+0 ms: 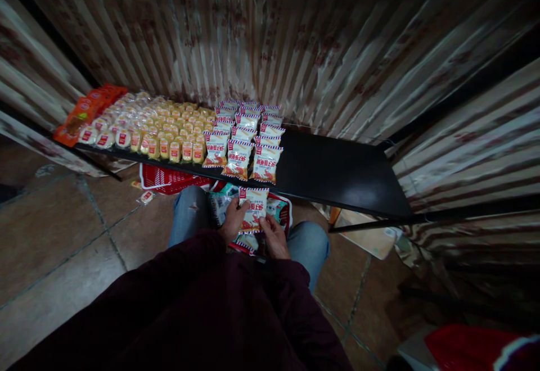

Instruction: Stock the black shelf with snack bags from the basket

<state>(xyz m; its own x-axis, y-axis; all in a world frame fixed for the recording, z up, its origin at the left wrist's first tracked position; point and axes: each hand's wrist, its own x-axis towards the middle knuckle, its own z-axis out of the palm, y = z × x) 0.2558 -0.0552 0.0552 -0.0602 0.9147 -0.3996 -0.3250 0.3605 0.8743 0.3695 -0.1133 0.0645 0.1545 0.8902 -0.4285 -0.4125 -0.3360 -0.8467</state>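
Observation:
Between my knees I hold a white snack bag (253, 209) with red print and striped ends. My left hand (233, 220) grips its left side, thumb on the front. At its lower right edge, my right hand (273, 235) closes on it with the thumb in front. Below the bag, a red basket (288, 213) holds more packets, partly covered by my hands. Just ahead on the black shelf (337, 171), matching snack bags (238, 158) stand upright in rows.
Left of the bags are rows of small yellow-wrapped cakes (172, 129), white-wrapped cakes (105, 138) and orange packets (86, 112). Another red basket (162, 180) sits under the shelf. A small packet (146, 197) lies on the tiled floor. Corrugated sheeting surrounds the shelf; a flat tan board (367, 236) lies beneath its right end.

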